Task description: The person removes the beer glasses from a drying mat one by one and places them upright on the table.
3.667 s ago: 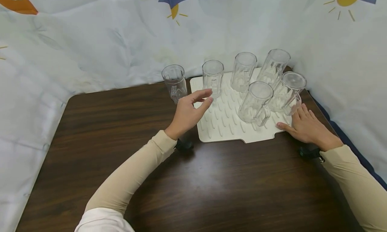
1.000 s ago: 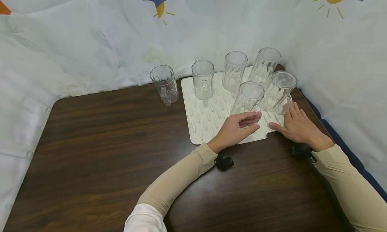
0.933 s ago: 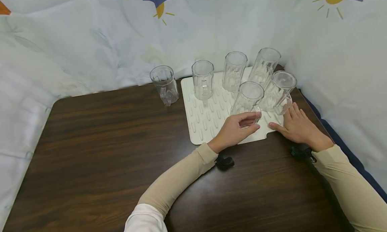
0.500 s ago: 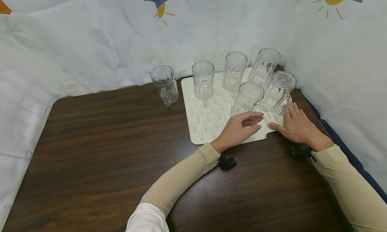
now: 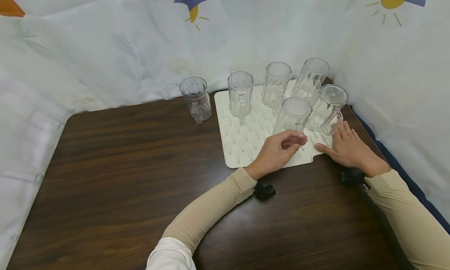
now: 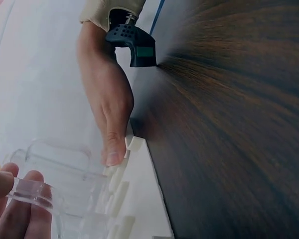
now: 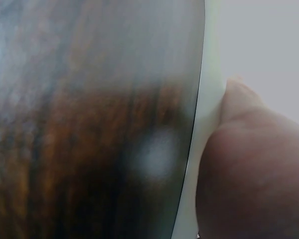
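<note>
My left hand [image 5: 275, 149] pinches the handle of a clear glass mug [image 5: 292, 113] at the front of a white ridged drying mat [image 5: 236, 143]. In the left wrist view the thumb and fingers close round that mug's handle [image 6: 32, 193]. My right hand [image 5: 353, 149] lies flat with fingers extended at the mat's front right corner, close to another mug [image 5: 325, 111] whose handle faces it. Three more mugs stand along the back of the mat: one at left [image 5: 240, 96], one in the middle [image 5: 275, 86], one at right [image 5: 310, 82].
A further glass mug [image 5: 197, 100] stands on the dark wooden table [image 5: 140, 164], just left of the mat. White printed cloth [image 5: 123, 47] hangs behind and at both sides. Both wrists carry small black cameras.
My left hand has moved right and forward from the back-left mug to the front mug, and now holds its handle. My right hand stays at the mat's corner. The head view shifts slightly.
</note>
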Tool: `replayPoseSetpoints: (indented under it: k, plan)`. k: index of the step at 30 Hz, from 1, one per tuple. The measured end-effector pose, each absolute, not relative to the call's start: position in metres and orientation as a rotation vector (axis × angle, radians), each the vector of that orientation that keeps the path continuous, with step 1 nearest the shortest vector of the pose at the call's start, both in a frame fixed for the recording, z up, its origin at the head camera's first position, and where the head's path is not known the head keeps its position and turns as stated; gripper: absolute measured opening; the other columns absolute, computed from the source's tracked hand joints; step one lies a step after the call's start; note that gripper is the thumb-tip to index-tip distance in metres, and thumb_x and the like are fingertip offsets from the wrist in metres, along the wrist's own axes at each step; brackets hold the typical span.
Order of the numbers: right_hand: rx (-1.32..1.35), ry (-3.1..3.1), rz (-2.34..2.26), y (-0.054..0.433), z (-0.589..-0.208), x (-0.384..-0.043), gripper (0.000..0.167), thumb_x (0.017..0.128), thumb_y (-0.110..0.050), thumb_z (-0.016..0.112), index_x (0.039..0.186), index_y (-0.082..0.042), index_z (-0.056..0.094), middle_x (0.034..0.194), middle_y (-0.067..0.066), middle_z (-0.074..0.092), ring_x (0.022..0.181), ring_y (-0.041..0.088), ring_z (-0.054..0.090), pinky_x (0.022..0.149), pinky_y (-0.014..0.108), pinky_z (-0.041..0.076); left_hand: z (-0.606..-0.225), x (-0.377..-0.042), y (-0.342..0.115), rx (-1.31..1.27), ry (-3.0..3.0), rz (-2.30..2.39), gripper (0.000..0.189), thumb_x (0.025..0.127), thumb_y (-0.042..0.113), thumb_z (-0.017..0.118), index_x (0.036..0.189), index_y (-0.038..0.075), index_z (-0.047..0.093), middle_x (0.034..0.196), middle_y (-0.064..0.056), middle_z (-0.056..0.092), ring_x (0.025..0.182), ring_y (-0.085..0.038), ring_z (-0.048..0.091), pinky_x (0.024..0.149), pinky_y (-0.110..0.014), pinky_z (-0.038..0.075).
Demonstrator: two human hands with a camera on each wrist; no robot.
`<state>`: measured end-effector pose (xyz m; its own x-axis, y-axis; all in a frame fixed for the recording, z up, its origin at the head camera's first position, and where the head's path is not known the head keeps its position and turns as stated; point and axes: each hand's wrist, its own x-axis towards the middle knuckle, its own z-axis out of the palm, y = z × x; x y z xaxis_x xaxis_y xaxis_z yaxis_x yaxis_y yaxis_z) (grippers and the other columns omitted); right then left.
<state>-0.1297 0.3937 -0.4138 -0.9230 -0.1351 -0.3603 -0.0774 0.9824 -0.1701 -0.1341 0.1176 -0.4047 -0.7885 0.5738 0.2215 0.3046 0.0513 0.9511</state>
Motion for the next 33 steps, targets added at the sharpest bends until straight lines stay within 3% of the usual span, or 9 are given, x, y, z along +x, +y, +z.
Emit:
replayPoseSetpoints:
  k: [15,20,28,33]
  plan:
    - [-0.134,2.716,-0.237,0.392,-0.410,-0.129,0.111,0.104,-0.066,0.041,0.152,0.025,-0.003,0.161,0.045,-0.015,0.152,0.062,-0.012,0.122,0.079,0.004,-0.394,-0.123,0.094,0.939,2.065,1.822,0.025,0.102,0.003,0.061,0.126,0.003,0.067,0.121,-0.015,0.076,0.111,-0.028,0.075,0.087,-0.012,0.057]
    - [-0.140,2.718,-0.231,0.394,-0.411,-0.129,0.111,0.105,-0.065,0.041,0.152,0.024,-0.005,0.161,0.045,-0.017,0.152,0.063,-0.012,0.121,0.080,0.004,-0.391,-0.121,0.087,0.921,2.100,1.804,0.024,0.102,0.004,0.062,0.125,0.006,0.069,0.121,-0.013,0.076,0.110,-0.023,0.076,0.085,-0.013,0.058]
    - [-0.176,2.754,-0.260,0.397,-0.411,-0.129,0.103,0.107,-0.059,0.042,0.153,0.024,0.004,0.161,0.048,-0.007,0.152,0.064,-0.007,0.120,0.081,0.008,-0.386,-0.118,0.070,0.909,2.100,1.823,0.023,0.100,0.002,0.063,0.122,0.005,0.071,0.121,-0.016,0.075,0.106,-0.023,0.076,0.082,-0.013,0.058]
    - [-0.171,2.759,-0.292,0.399,-0.404,-0.127,0.098,0.108,-0.057,0.042,0.154,0.023,0.011,0.160,0.048,0.002,0.153,0.062,-0.006,0.121,0.081,0.004,-0.385,-0.117,0.060,0.895,2.099,1.840,0.022,0.099,0.001,0.065,0.120,0.004,0.071,0.118,-0.015,0.077,0.103,-0.021,0.077,0.083,-0.015,0.061]
